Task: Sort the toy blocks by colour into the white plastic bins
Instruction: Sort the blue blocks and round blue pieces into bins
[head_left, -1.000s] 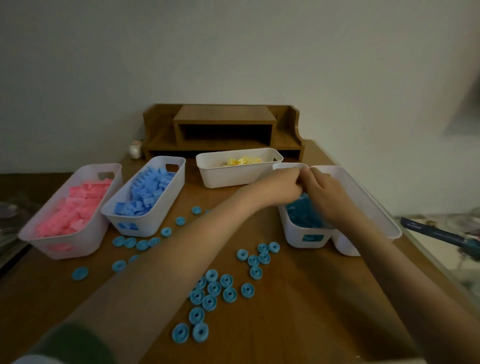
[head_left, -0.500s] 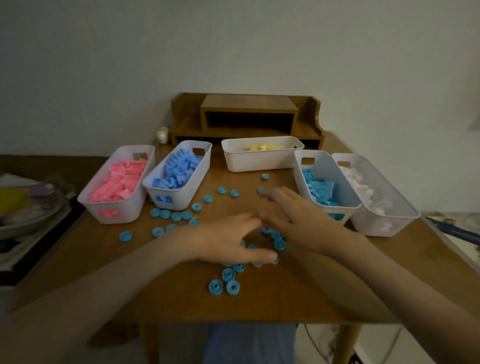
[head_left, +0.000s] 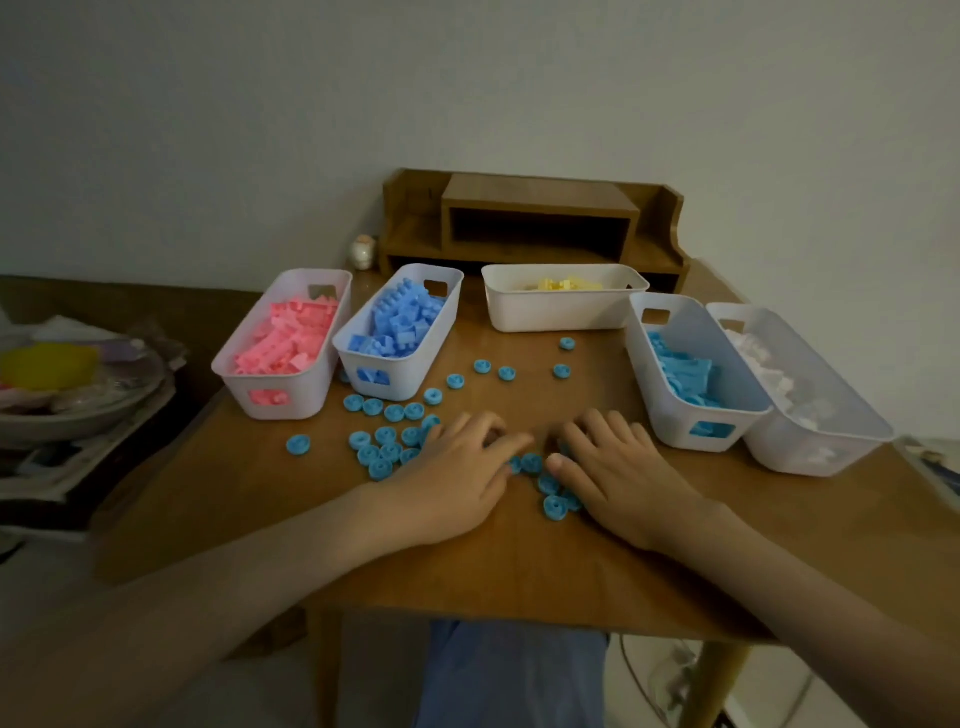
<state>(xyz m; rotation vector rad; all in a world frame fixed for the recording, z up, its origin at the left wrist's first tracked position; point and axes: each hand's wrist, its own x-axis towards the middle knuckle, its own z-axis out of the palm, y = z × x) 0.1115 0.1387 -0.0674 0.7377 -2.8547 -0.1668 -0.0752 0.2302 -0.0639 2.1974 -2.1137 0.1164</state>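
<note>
Bins on the left, the pink bin (head_left: 311, 384) and the dark-blue bin (head_left: 415, 374), run lengthwise away from the person. Loose light-blue discs (head_left: 385, 435) lie flat on the tabletop (head_left: 467, 566); being round, they have no long axis. The left hand (head_left: 457, 483) and right hand (head_left: 618, 483) rest palm-down on the central cluster, fingers spread and relaxed, grasping nothing. The yellow bin (head_left: 561, 314) lies crosswise behind them. The step looks like gathering discs. Next they need scooping up and carrying right to the light-blue bin (head_left: 670, 426), which also points away, touching the white-block bin (head_left: 795, 452).
</note>
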